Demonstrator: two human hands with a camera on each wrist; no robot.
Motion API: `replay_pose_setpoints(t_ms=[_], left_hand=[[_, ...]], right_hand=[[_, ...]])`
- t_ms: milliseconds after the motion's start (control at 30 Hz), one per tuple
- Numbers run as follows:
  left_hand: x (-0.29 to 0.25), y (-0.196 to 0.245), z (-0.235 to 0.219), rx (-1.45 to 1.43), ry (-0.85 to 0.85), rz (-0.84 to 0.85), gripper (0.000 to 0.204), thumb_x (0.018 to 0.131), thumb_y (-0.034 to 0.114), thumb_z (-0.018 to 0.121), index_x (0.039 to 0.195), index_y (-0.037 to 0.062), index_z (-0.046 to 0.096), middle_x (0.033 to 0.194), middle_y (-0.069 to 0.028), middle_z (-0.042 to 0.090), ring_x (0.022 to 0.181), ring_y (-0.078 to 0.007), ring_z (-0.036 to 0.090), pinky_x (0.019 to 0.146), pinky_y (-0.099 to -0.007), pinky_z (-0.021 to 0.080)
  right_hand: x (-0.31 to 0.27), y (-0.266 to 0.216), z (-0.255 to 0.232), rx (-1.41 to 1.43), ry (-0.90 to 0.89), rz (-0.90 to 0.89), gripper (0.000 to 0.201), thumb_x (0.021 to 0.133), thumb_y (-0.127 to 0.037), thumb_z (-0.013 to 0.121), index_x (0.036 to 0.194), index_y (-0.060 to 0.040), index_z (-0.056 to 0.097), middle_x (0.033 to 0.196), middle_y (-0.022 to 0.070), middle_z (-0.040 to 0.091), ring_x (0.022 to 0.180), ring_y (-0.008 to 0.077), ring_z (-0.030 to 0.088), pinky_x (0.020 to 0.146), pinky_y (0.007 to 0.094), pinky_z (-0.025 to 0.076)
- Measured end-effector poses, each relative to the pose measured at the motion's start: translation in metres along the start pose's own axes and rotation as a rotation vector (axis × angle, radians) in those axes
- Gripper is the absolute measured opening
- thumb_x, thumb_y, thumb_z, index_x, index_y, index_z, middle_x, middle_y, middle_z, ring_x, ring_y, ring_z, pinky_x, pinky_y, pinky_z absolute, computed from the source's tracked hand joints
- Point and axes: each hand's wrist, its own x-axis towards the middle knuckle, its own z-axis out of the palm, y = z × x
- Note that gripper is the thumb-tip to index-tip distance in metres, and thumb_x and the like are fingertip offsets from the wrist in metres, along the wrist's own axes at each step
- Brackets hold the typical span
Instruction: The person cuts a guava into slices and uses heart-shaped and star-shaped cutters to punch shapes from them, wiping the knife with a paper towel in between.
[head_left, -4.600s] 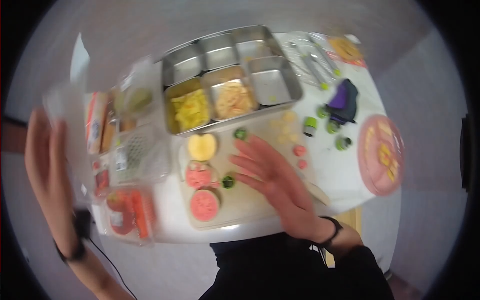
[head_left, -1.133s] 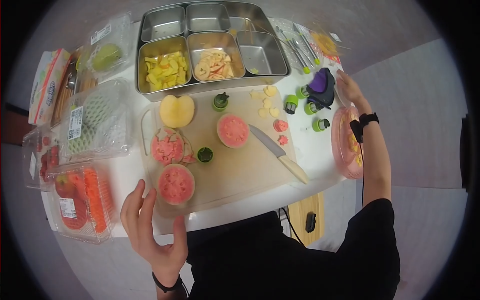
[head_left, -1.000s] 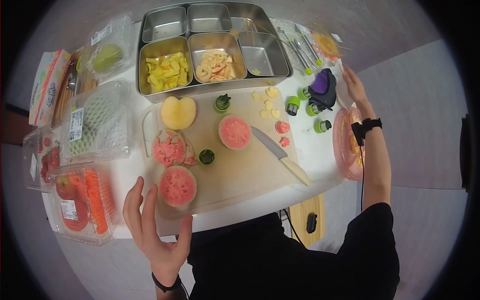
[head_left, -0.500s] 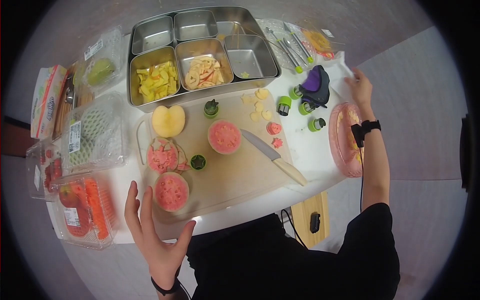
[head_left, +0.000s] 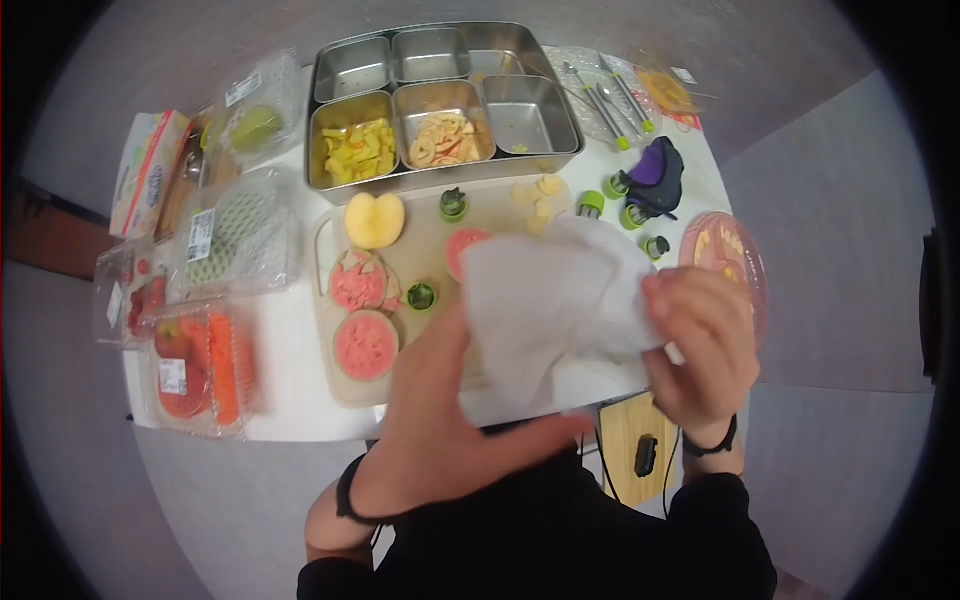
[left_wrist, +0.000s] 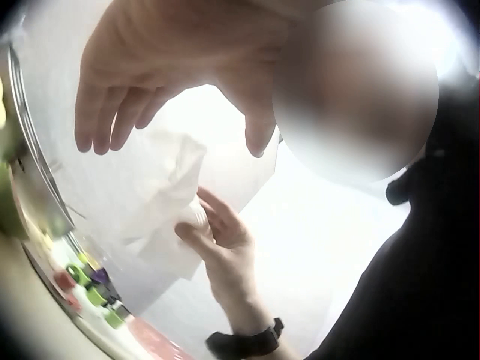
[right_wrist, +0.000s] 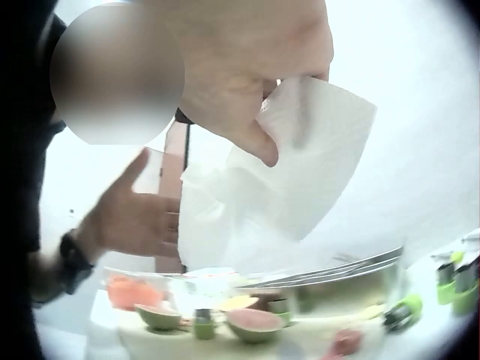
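White tissue hangs pinched in the right hand; the left hand holds nothing, thumb spread wide. Lettering on the far-left carton is illegible.

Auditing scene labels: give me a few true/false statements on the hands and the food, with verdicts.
1. The right hand holds the white sheet. True.
2. The left hand grips the sheet too. False: its thumb and fingers are spread and hold nothing.
3. Yellow pieces and pale slices sit in separate compartments of the steel container. True.
4. The yellow half fruit lies in the steel container. False: it is on the cutting board.
5. In the head view, the pink round container is right of the board. True.
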Motion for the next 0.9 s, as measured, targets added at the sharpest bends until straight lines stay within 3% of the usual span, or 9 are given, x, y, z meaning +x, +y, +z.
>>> replay_pose_setpoints(t_ms=[33,133,267,333,367,467,667,767,900], left_hand=[[-0.004,-0.005,0.001,-0.058,-0.059,-0.086,0.061,0.093,0.019,0.084,0.144,-0.004,0.06,0.142,-0.0208,0.067,0.128,-0.027,0.065,0.107,-0.0388,0.051],[-0.009,-0.005,-0.002,-0.288,-0.145,-0.259,0.041,0.109,0.009,0.06,0.148,-0.0028,0.058,0.141,-0.0111,0.067,0.128,-0.0165,0.062,0.107,-0.0334,0.048],[-0.02,-0.008,-0.002,-0.498,-0.059,-0.301,0.039,0.112,0.01,0.054,0.149,-0.0034,0.058,0.14,-0.0074,0.067,0.127,-0.0155,0.061,0.11,-0.0321,0.046],[-0.024,-0.01,-0.006,-0.521,-0.043,-0.318,0.04,0.112,0.012,0.053,0.15,-0.0031,0.057,0.14,-0.0071,0.067,0.128,-0.0158,0.06,0.11,-0.032,0.046],[-0.023,-0.011,-0.009,-0.502,-0.034,-0.307,0.041,0.113,0.014,0.054,0.15,-0.0027,0.056,0.14,-0.0072,0.067,0.129,-0.0161,0.06,0.11,-0.0322,0.046],[-0.02,-0.013,-0.015,-0.643,0.065,-0.328,0.042,0.114,0.021,0.055,0.15,-0.0009,0.058,0.139,-0.0062,0.067,0.129,-0.0166,0.061,0.109,-0.0324,0.047],[-0.011,-0.02,-0.007,-0.676,0.315,-0.417,0.042,0.115,0.028,0.056,0.148,0.0028,0.06,0.132,-0.0035,0.069,0.118,-0.0145,0.065,0.098,-0.0302,0.052],[-0.012,-0.02,-0.004,-0.641,0.286,-0.437,0.041,0.115,0.028,0.055,0.146,0.0025,0.061,0.13,-0.0023,0.07,0.115,-0.0131,0.066,0.094,-0.0289,0.052],[-0.01,-0.004,-0.001,-0.433,0.036,-0.381,0.048,0.116,0.027,0.051,0.156,-0.0001,0.051,0.138,-0.0042,0.065,0.122,-0.0149,0.063,0.102,-0.0303,0.05]], right_hand=[[-0.003,-0.012,0.005,0.074,0.009,0.024,0.058,0.073,0.002,0.089,0.129,-0.0015,0.073,0.133,0.0203,0.07,0.116,0.0344,0.071,0.094,0.042,0.059],[-0.007,-0.028,0.016,0.415,0.073,0.396,0.083,0.071,-0.006,0.096,0.146,-0.0009,0.062,0.147,0.0228,0.062,0.128,0.0348,0.067,0.103,0.0436,0.057],[-0.016,-0.024,0.019,0.98,-0.076,0.803,0.1,0.074,-0.009,0.096,0.161,0.0023,0.048,0.151,0.0192,0.061,0.137,0.0257,0.062,0.113,0.0405,0.05],[-0.02,-0.019,0.023,0.954,-0.195,0.924,0.094,0.076,-0.008,0.095,0.158,0.0035,0.051,0.147,0.0174,0.065,0.134,0.0211,0.063,0.112,0.038,0.05],[-0.021,-0.019,0.024,1.084,-0.204,1.034,0.071,0.082,-0.006,0.091,0.146,0.004,0.063,0.132,0.0121,0.074,0.121,0.0143,0.068,0.104,0.0328,0.054],[-0.03,-0.011,0.024,1.077,-0.167,1.154,0.044,0.09,-0.003,0.086,0.131,0.0043,0.072,0.118,0.0078,0.078,0.107,0.0118,0.071,0.095,0.0286,0.055],[-0.026,-0.022,0.038,1.002,0.113,1.042,0.03,0.095,-0.002,0.08,0.124,0.0052,0.074,0.11,0.0078,0.079,0.097,0.0117,0.072,0.088,0.0276,0.056],[-0.023,-0.022,0.044,0.827,0.078,0.823,0.027,0.096,-0.004,0.08,0.121,0.0049,0.075,0.108,0.0079,0.08,0.096,0.0128,0.072,0.086,0.0281,0.056],[-0.023,-0.028,0.048,0.753,-0.018,0.831,0.035,0.094,-0.009,0.083,0.124,0.0051,0.072,0.112,0.0149,0.079,0.099,0.0232,0.074,0.091,0.033,0.056]])
